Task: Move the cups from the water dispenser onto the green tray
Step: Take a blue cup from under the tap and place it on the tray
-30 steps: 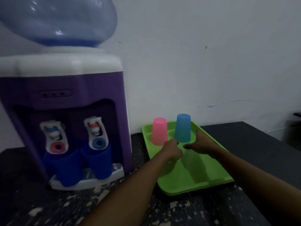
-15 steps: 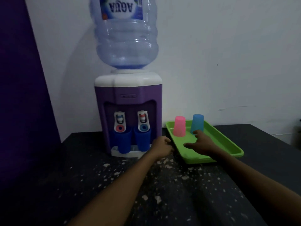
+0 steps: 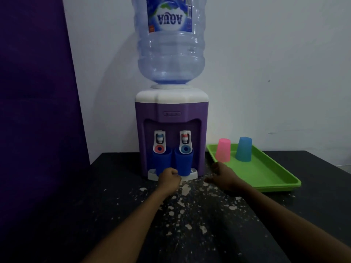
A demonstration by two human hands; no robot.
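Left hand [image 3: 169, 177] at frame centre, curled into a loose fist, knuckles up against the drip tray [image 3: 191, 174] of the water dispenser [image 3: 171, 126]. It overlaps the lower edges of both dark blue cups; whether the fingers actually touch a cup, cannot tell. Nothing visibly gripped.

Right hand [image 3: 221, 176] just right of centre, half open, fingers bent downward, thumb out to the left. Holds nothing. It sits over the dark speckled table [image 3: 133, 215], beside the near-left edge of the green tray [image 3: 266, 175]; contact with the tray rim unclear.

Left blue cup [image 3: 162, 160] stands upright under the tap with the pink ring; right blue cup [image 3: 183, 161] upright under the tap with the blue ring. Both on the drip tray, side by side, nearly touching.

Green tray right of centre, just beside the dispenser. On its far end: pink cup [image 3: 223, 150] and light blue cup [image 3: 243, 149], both upside down, slightly apart.

Upper centre: large clear water bottle [image 3: 171, 40], inverted on the dispenser, label upside down. Purple panel [image 3: 34, 92] fills the left of frame; white wall [image 3: 275, 63] behind.
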